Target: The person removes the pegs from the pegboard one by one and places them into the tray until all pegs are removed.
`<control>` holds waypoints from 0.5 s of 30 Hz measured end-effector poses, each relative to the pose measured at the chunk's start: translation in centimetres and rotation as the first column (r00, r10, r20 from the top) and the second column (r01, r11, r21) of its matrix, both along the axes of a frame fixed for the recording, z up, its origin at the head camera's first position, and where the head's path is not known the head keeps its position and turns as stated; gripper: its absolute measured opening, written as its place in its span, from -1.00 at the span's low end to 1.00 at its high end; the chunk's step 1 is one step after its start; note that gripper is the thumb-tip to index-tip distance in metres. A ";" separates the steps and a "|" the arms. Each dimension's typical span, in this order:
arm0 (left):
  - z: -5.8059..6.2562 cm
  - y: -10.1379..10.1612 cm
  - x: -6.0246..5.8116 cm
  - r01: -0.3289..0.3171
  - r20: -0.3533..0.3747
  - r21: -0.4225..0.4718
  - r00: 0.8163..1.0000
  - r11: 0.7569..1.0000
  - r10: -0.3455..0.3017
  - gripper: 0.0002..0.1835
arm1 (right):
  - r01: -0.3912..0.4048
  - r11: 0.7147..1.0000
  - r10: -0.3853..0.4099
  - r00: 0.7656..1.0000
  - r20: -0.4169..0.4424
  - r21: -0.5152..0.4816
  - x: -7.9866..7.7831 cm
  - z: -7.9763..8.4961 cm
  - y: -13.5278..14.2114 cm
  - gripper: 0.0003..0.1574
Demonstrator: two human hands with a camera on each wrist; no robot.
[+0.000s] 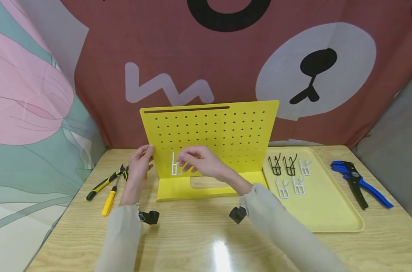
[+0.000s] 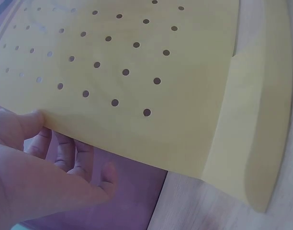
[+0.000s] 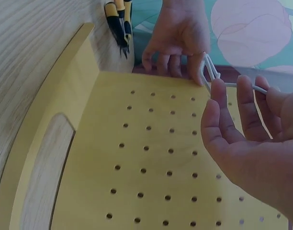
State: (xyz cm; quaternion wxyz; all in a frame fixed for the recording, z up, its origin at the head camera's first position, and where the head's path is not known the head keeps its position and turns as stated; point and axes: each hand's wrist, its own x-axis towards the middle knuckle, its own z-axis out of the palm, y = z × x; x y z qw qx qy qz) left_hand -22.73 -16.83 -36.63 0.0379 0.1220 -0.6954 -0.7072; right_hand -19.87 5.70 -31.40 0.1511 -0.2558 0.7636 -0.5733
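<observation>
A yellow pegboard (image 1: 240, 132) with rows of round holes stands upright on its folded base. At its left side, my left hand (image 1: 139, 164) pinches the edge, thumb (image 2: 31, 123) on the front face and fingers behind. My right hand (image 1: 204, 160) holds a white wire hook (image 1: 174, 169) in front of the board's lower left part. In the right wrist view, the hook's prong (image 3: 232, 85) runs between the fingers and thumb, while its wire frame (image 3: 209, 66) points toward the left hand.
On the right, a pale yellow tray (image 1: 328, 215) carries black wire hooks (image 1: 289, 166) and several white ones (image 1: 299, 186). Blue-and-black wire strippers (image 1: 357, 181) lie beyond it. Left of the board are yellow-and-black pliers (image 1: 104, 184) and a yellow-handled screwdriver (image 1: 109, 202).
</observation>
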 end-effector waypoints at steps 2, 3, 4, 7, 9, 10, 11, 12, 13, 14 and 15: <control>0.0 0.0 0.0 0.001 0.000 -0.005 1.000 1.000 -0.001 -0.55 | -0.005 1.000 0.005 1.000 0.008 -0.004 0.0 -0.3 0.8 -0.67; 0.0 -0.1 0.0 0.001 -0.001 -0.005 1.000 1.000 -0.001 -0.55 | -0.006 1.000 0.006 1.000 0.010 -0.006 0.0 -0.4 1.2 -0.68; 0.0 -0.1 0.0 0.001 -0.002 -0.003 1.000 1.000 -0.001 -0.55 | -0.006 1.000 0.006 1.000 0.010 -0.009 0.0 -0.5 1.6 -0.69; -0.1 -0.1 0.0 -0.001 0.001 0.002 1.000 1.000 0.001 -0.57 | 0.007 1.000 -0.007 1.000 0.016 -0.002 0.1 -0.9 2.9 -0.70; -0.1 -0.1 0.0 -0.006 0.005 0.006 1.000 1.000 0.006 -0.58 | 0.017 1.000 -0.018 1.000 0.021 0.017 0.2 -1.1 3.8 -0.70; -0.1 -0.1 0.0 -0.009 0.008 0.006 1.000 1.000 0.009 -0.58 | 0.024 0.999 -0.024 0.999 0.021 0.030 0.3 -1.3 4.4 -0.70; -0.1 -0.1 0.0 -0.011 0.010 0.007 1.000 1.000 0.011 -0.58 | 0.031 0.999 -0.032 0.999 0.025 0.041 0.3 -1.4 4.9 -0.70; -0.1 -0.1 0.0 -0.013 0.013 0.007 1.000 1.000 0.013 -0.57 | 0.036 0.998 -0.037 0.999 0.026 0.050 0.3 -1.6 5.5 -0.69; 0.0 -0.1 0.0 -0.013 0.015 0.007 1.000 1.000 0.013 -0.56 | 0.041 0.998 -0.043 0.999 0.029 0.055 0.4 -1.8 6.2 -0.68; 0.0 -0.1 0.0 -0.013 0.016 0.007 1.000 1.000 0.013 -0.55 | 0.049 0.997 -0.051 0.998 0.031 0.065 0.4 -1.9 6.8 -0.67; 0.0 -0.1 0.0 -0.013 0.018 0.006 1.000 1.000 0.013 -0.55 | 0.059 0.996 -0.061 0.998 0.034 0.071 0.5 -2.1 7.5 -0.66</control>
